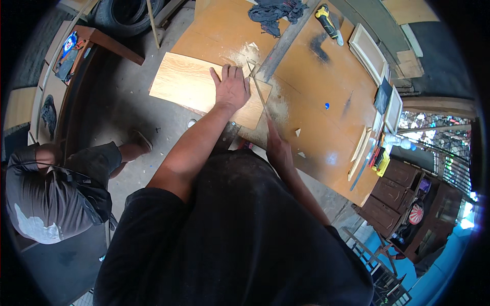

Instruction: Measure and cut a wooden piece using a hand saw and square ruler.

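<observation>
A pale wood-grain board (186, 81) lies on the workbench, its left end sticking out past the bench edge. My left hand (232, 91) rests flat on it with the fingers spread, pressing near its right part. A thin handsaw (261, 94) crosses the board just right of that hand, its blade running away from me. My right hand (277, 149) is closed around the near end of the saw, low beside the bench edge; the handle itself is mostly hidden in the grip. Sawdust (278, 109) lies around the blade and on the bench.
The orange-brown workbench (311, 148) bears a dark cloth (275, 14), a yellow-and-black power tool (326, 21), a blue cap (327, 106), wood offcuts (298, 132) and framed panels (368, 53). Another person (56, 194) sits at the left. Dark wooden cabinets (398, 194) stand at right.
</observation>
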Motion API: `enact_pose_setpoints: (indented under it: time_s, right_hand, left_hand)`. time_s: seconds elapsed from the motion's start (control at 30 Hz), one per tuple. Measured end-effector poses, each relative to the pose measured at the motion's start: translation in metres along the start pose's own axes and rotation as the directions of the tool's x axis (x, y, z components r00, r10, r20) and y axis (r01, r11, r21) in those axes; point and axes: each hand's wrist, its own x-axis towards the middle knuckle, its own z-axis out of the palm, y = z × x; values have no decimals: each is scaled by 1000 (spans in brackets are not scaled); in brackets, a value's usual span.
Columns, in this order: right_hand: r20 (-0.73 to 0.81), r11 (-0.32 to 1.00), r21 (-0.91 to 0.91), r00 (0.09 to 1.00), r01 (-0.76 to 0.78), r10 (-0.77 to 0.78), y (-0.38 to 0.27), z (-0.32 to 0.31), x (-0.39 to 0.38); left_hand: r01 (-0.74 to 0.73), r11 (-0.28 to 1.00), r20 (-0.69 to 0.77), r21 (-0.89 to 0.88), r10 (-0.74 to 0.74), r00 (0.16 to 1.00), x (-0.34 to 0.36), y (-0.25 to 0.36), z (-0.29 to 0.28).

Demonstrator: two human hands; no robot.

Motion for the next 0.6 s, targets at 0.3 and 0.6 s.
enact_pose_setpoints:
  time_s: [0.3,0.6]
  right_hand:
    - [-32,998,-59,999,-10,9,-9,14,77]
    - [-113,998,-60,993,-28,21,-6,14,54]
  left_hand:
    - [-54,999,12,3,54,998,3,6,-3]
    - [-26,998,92,55,21,996,2,5,-9]
